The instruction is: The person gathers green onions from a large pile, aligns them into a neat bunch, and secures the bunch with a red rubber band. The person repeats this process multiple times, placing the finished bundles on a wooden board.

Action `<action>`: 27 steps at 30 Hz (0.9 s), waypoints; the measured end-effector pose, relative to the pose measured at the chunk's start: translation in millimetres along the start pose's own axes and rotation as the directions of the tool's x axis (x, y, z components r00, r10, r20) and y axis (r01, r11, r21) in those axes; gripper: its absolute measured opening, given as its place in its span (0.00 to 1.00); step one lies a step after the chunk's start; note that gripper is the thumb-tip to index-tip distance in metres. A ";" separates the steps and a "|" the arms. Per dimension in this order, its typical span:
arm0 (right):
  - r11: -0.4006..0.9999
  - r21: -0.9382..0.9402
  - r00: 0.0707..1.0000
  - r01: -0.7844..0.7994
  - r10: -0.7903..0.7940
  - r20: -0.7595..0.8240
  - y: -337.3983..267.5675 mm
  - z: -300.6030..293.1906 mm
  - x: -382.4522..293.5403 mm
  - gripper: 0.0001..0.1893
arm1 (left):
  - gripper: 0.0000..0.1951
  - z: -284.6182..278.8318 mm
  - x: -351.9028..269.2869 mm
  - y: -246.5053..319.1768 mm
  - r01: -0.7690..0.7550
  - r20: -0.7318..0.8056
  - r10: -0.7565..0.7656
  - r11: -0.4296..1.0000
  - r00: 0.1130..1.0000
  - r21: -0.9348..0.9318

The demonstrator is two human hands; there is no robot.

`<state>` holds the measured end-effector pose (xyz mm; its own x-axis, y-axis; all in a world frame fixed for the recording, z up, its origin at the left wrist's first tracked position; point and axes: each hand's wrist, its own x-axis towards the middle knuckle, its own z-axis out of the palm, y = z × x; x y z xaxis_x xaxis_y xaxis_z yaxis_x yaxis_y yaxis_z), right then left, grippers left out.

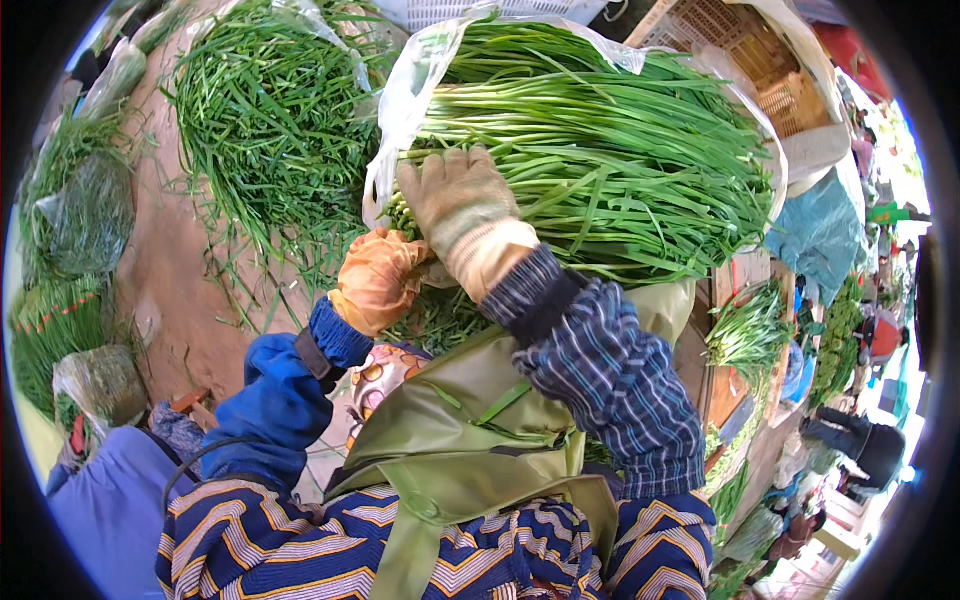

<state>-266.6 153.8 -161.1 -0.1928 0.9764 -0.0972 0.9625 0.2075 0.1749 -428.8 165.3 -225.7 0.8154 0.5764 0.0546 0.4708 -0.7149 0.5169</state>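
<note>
A large heap of long green leafy stalks, which look like garlic chives (600, 150), lies in a white plastic bag (409, 90) before me. Palm down, my right hand (457, 195) in a tan work glove rests on the pale stem ends at the heap's left side. Its fingertips reach among the stems, and whether they grip any is hidden. Just below and to the left is my left hand (381, 279), in an orange glove with its fingers curled inward. It is close to the right wrist, and its palm side is out of sight.
Loose green trimmings (277, 120) are piled at left, spilling onto the brown floor (176, 285). An olive apron (450, 420) covers my lap, with leaf bits on it. A plastic crate (712, 37) stands at upper right. Another bunch of greens (746, 330) lies at right. Someone's purple-clad leg (120, 510) is at lower left.
</note>
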 end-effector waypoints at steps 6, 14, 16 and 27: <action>0.980 0.192 0.998 0.057 -0.056 -0.010 12.1 -2.9 16.6 0.12 | 0.10 3.2 -2.3 -7.9 -0.065 -0.031 0.063 0.993 0.998 -0.095; 0.907 0.418 0.992 0.046 0.006 -0.123 49.0 -71.2 -25.8 0.15 | 0.10 -10.1 1.1 -0.6 -0.102 0.176 0.068 0.977 0.982 0.189; 0.885 0.465 0.988 -0.024 0.092 -0.124 55.6 -80.9 -30.8 0.13 | 0.10 -35.3 4.3 5.8 -0.097 0.172 0.104 0.994 0.980 -0.047; 0.891 0.453 0.998 -0.007 0.036 -0.054 59.3 -80.1 -22.7 0.18 | 0.26 -50.1 51.3 74.9 -0.606 -0.485 -0.613 0.013 0.623 -0.795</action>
<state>-220.4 148.7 -70.0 -0.1684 0.9850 -0.0375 0.9458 0.1507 -0.2875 -368.6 161.2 -141.3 0.0559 0.9898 0.1312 -0.7557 -0.0439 0.6535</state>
